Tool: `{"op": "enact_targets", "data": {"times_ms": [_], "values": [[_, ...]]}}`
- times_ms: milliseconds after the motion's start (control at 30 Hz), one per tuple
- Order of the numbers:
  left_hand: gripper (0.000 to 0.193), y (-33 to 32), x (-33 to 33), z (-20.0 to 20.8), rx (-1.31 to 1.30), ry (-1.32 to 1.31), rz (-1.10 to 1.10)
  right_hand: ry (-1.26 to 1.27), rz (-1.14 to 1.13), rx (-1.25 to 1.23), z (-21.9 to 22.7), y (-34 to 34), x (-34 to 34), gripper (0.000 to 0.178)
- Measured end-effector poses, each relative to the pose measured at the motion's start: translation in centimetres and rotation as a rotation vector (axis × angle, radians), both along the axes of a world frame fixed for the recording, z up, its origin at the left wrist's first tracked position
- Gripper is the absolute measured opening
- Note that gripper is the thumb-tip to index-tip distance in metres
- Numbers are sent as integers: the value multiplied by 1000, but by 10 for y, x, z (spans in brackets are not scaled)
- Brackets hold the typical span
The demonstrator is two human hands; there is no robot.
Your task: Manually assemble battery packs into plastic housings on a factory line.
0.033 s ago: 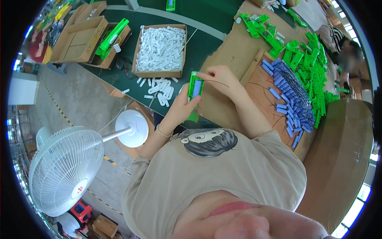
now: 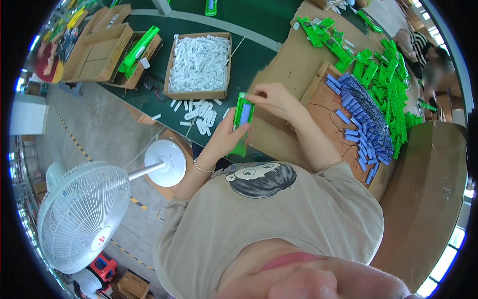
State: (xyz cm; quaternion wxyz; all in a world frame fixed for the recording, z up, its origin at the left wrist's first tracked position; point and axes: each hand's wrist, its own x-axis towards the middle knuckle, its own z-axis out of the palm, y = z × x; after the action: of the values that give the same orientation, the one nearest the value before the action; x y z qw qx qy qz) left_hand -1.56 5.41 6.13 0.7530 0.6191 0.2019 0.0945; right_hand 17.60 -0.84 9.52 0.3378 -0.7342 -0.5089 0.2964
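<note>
My left hand [image 2: 225, 133] is wrapped around a long green plastic housing [image 2: 239, 105], holding it tilted over the table edge. A blue cylindrical battery cell [image 2: 245, 113] lies inside its open upper part. At the housing's top end, my right hand [image 2: 273, 99] has its fingers pinched close to the rim. A thin dark wire runs from those fingertips across the hand, and it shows only faintly now. Fingers partly cover the wire's end and the housing's lower part.
White plastic pieces fill a cardboard box [image 2: 199, 90], with loose white pieces [image 2: 204, 117] in front. Right of me, a wooden tray [image 2: 318, 107] holds many wired blue cells [image 2: 366, 114] beside piled green housings [image 2: 396, 94]. A white fan [image 2: 84, 214] stands at left; a person [image 2: 418, 47] sits far right.
The view has shifted slightly. My right hand stays by the housing's top end, its fingers a little more curled, and the wire stands out less. The left hand keeps its hold.
</note>
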Motion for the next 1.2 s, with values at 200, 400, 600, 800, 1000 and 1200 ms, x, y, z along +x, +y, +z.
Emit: {"op": "enact_targets", "data": {"times_ms": [200, 400, 600, 800, 1000, 1200], "values": [[62, -6, -19, -27, -300, -276, 123, 324, 159, -72, 5, 27, 63, 31], [61, -21, -21, -51, 845, -86, 145, 1084, -676, 189, -20, 108, 156, 22], [57, -19, -7, -44, 928, -90, 109, 1068, -796, -135, -74, 167, 206, 30], [57, -20, -5, -44, 915, -98, 106, -582, -687, -143, -26, 105, 243, 49], [58, -20, -6, -48, 883, -64, 113, -631, -654, -626, -35, 37, 294, 53], [56, -24, -12, -58, 828, -37, 138, -764, -232, -641, 2, 4, 265, 46]]}}
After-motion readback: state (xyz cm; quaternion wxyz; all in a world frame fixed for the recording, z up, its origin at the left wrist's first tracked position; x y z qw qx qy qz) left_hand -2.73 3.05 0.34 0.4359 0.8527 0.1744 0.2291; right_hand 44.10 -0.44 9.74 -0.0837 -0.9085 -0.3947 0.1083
